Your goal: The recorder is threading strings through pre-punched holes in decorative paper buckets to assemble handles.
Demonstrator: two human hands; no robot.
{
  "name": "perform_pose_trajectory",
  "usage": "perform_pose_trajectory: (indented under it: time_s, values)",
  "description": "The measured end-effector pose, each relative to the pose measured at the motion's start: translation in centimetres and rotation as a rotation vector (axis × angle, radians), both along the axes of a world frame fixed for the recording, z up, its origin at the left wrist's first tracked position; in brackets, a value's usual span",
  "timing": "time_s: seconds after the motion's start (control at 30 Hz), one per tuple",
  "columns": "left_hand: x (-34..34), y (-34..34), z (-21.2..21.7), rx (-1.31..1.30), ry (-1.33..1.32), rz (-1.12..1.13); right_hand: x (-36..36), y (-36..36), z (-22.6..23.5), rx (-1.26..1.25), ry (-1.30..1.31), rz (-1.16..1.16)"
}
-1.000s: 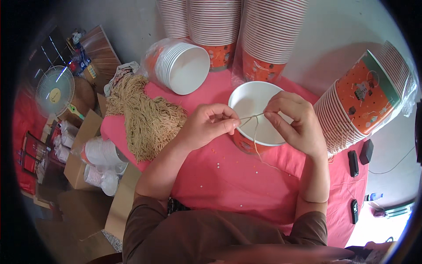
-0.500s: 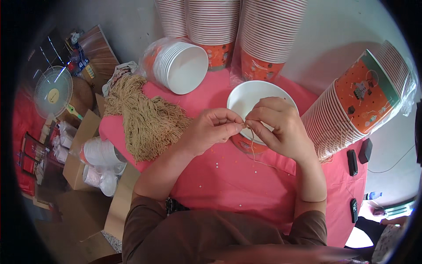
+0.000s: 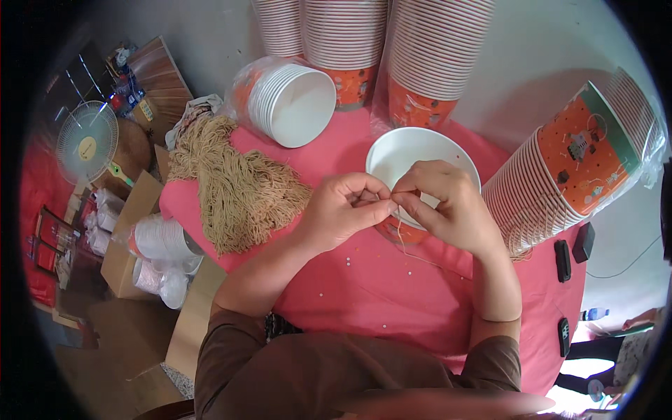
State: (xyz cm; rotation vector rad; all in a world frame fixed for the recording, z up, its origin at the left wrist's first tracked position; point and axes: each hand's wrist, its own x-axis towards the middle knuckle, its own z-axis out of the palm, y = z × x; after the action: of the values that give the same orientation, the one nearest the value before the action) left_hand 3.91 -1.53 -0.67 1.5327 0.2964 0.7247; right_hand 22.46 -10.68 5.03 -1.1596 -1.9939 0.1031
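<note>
Small makeshift workroom, perhaps home: stacked paper buckets (image 3: 437, 63), cord bundle (image 3: 245, 192), cloth-covered table (image 3: 350, 294), cardboard box (image 3: 128, 234), household fan (image 3: 87, 143).

We count the wearer's two hands — left hand (image 3: 346, 208), right hand (image 3: 445, 204) — on the table (image 3: 371, 294), three tall tub stacks (image 3: 435, 49), one leaning stack (image 3: 577, 157), one tipped stack (image 3: 301, 106), one upright tub (image 3: 393, 157), one big string heap (image 3: 238, 189).

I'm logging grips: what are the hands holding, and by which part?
The left hand and right hand pinch a thin tan cord above where it hangs loose; exact spot hidden.
</note>
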Motion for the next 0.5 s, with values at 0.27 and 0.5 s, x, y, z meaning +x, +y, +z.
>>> perform_pose_trajectory:
  time_s: [0.27,0.5]
  values:
    - [0.30,-0.50,0.16,0.474,-0.072,0.200,0.05,-0.43,0.22,-0.443,0.226,0.004]
    - [0.51,-0.25,0.09,0.762,-0.203,0.322,0.37,-0.20,0.07,-0.524,0.354,0.066]
